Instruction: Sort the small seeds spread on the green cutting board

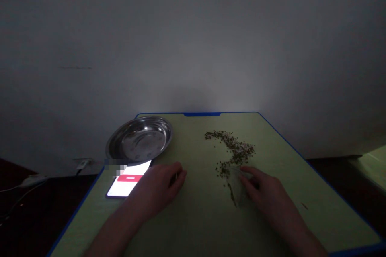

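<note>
2 hands working over a pale green table (196,221). Right hand (267,188) is pinching a pale, thin sheet (240,190) between thumb and fingers. Left hand (161,180) is curling loosely beside the phone (123,188); whether it is gripping anything, I cannot tell.

The sheet is lying at the near end of a scatter of small brown bits (241,150), right of centre. Some bits are trailing along its left side. A metal basin (143,144) is sitting at the far left, just beyond the phone.

On handling, my judgement: keeping the sheet low and moving it slowly would likely stop bits rolling outward. The left hand, being free of the scatter, could be steadying the sheet's loose side. Loose bits near the left fringe would be needing the most care.

Poor light is blurring much. The sheet could be cloth or plastic; its far side is merging with the right fingers. What the bits are, I am not making out. A pixelated patch is masking the phone's upper left, and the left forearm is covering its near right corner.
</note>
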`<state>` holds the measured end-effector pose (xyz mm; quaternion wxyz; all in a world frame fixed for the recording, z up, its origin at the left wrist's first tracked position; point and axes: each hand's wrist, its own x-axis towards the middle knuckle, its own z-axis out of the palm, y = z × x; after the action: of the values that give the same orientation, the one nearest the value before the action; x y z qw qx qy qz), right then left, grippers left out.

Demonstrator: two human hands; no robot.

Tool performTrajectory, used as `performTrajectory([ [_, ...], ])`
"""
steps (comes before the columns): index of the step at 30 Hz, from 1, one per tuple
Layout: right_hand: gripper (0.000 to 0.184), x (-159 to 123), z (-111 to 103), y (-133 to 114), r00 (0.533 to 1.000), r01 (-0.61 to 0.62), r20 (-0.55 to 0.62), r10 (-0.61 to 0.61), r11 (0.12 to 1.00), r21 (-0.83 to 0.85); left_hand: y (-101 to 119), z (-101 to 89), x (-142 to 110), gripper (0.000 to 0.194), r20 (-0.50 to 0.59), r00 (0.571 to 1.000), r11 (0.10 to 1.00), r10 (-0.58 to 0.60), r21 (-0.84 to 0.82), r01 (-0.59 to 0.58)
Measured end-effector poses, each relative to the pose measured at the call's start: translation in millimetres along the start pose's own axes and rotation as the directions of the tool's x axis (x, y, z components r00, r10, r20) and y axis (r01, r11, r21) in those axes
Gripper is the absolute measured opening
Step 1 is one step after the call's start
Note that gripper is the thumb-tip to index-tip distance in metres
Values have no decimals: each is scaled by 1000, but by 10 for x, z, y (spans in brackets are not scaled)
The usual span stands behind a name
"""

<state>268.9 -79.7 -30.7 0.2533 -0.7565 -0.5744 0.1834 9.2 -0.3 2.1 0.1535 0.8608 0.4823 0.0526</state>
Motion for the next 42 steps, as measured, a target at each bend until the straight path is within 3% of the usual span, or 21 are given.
performTrajectory([
  [4, 40, 75, 19, -131, 995, 94, 26, -94, 995, 14, 1, 6, -3, 35, 0, 1000, 1000, 6, -16, -6],
  [7, 39, 134, -80, -90, 992, 98, 80, -101, 994, 40, -7, 21, -5, 36, -10, 1000, 1000, 5, -29, -6],
  [12, 29, 304, -283, 17, 984, 170, 62, -165, 982, -85, -15, 29, -10, 35, -2, 1000, 999, 5, -37, -5],
  [16, 22, 460, -303, -40, 937, 327, 182, -299, 933, -150, -31, 32, -3, 35, 3, 1000, 999, 3, -44, -3],
  [19, 20, 555, -293, -124, 911, 401, 195, -363, 888, -224, -43, 36, 1, 36, -8, 1000, 999, -3, -48, 2],
  [24, 17, 571, -312, -255, 857, 477, 287, -427, 869, -133, -44, 31, 0, 37, -4, 1000, 999, -3, -47, 3],
  [26, 17, 542, -311, -271, 837, 493, 327, -438, 864, -104, -42, 26, -1, 37, 3, 1000, 999, -9, -34, 9],
  [36, 21, 381, -211, -239, 828, 482, 362, -427, 873, -73, -17, 10, -10, 36, 58, 998, 999, -27, -24, 28],
  [42, 21, 379, -169, -195, 852, 442, 348, -392, 894, -74, -8, -7, -7, 36, 61, 998, 999, -27, -16, 28],
])
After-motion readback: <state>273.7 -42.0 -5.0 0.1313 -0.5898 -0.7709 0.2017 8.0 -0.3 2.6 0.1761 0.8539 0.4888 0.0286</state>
